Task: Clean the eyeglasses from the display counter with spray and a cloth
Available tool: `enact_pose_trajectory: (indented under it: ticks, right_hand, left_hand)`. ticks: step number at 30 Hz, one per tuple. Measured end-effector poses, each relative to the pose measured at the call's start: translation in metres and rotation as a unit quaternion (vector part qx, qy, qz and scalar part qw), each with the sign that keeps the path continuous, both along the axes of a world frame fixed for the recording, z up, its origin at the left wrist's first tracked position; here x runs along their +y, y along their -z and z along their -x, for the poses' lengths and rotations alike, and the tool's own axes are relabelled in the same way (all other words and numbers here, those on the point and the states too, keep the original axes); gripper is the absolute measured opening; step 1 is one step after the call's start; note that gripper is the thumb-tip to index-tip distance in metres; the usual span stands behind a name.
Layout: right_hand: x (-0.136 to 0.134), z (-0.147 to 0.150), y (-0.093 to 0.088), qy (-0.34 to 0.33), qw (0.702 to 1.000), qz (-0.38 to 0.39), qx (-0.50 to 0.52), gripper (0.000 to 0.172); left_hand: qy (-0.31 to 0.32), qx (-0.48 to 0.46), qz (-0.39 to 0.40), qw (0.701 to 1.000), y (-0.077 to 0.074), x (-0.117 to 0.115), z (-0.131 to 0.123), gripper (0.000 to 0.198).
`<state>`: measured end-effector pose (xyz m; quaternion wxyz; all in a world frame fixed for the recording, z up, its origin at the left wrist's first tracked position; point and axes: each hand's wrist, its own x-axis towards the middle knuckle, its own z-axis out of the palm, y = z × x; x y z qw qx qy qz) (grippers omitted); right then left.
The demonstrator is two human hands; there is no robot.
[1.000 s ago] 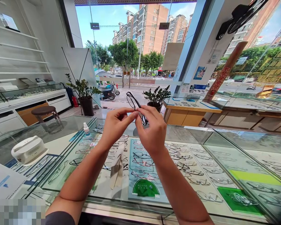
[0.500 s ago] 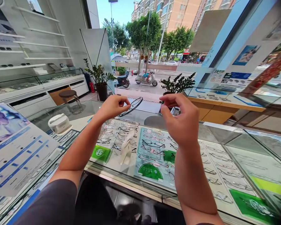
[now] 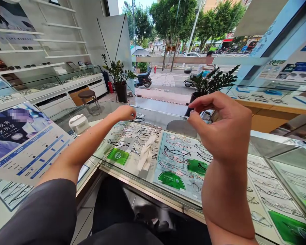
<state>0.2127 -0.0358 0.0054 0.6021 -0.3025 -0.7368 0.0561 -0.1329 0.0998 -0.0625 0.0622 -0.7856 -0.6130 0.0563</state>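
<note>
My left hand reaches out over the glass display counter, its fingers closed on a pair of thin black-framed glasses. The glasses lie low at the counter top beyond my fingers. My right hand is raised nearer the camera on the right, apart from the glasses. Its thumb and forefinger are pinched together and the other fingers are curled; I cannot make out anything between them. Below the glass, rows of spectacle frames lie on trays.
A white cloth lies on the counter between my arms. A white device and a printed poster sit at the left. A grey round disc, potted plants and a stool stand beyond.
Both hands held the glasses up together; my right hand let go, and my left hand carried them down and left to the counter top. The view tilted downward.
</note>
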Motion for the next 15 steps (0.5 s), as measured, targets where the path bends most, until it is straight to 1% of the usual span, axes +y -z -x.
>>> enact_pose_trajectory:
  ticks: [8,15]
  right_hand:
    - [-0.004,0.003,-0.003,-0.001,1.0,-0.007,-0.007,0.027]
    - [-0.005,0.003,-0.003,-0.012,1.0,-0.008,-0.006,0.027]
  left_hand:
    - [-0.012,0.038,0.012,0.999,0.029,0.024,0.007,0.025]
    - [-0.003,0.063,0.011,0.998,0.049,0.034,0.009,0.028]
